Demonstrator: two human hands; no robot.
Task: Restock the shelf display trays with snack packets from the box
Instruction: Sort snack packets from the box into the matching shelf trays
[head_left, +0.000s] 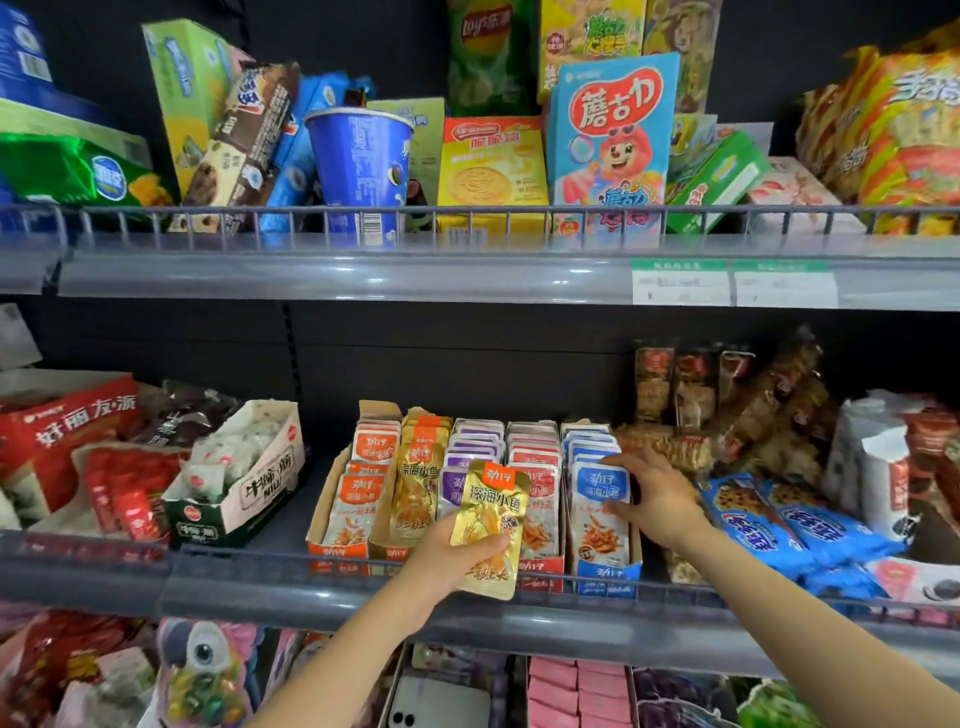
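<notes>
Head view: a person restocking a grey metal shop shelf (260, 577) holds a gold foil snack packet (491, 525) in the left hand (452, 556). The fingers wrap round its lower half and the thumb lies across the front, so the printed face is upright and forward, ready to drop into line. The packet hangs just in front of a row of five open cardboard display trays. It overlaps the purple-packet tray (470, 457) and sits just right of the gold-packet tray (415, 483), whose stock it matches; that tray is its likely home.

The right hand (657, 493) lies with fingers spread and fairly straight against the blue packets (597, 499) in the blue-fronted tray (608, 571) at the row's right end. It grips nothing that can be seen, and looks to be squaring the stack or steadying the tray for the other hand.

Packets in every tray stand on edge, faces out and leaning back for shoppers to read, held in by each tray's low front lip and the shelf's wire rail. An orange-packet tray (358, 493) closes the left end, and a red-packet tray (537, 467) looks well filled. The supply box is not in sight. Boxed biscuits and crisps crowd the shelf above, and blue cookie bags (779, 519) lie just right of the trays.
</notes>
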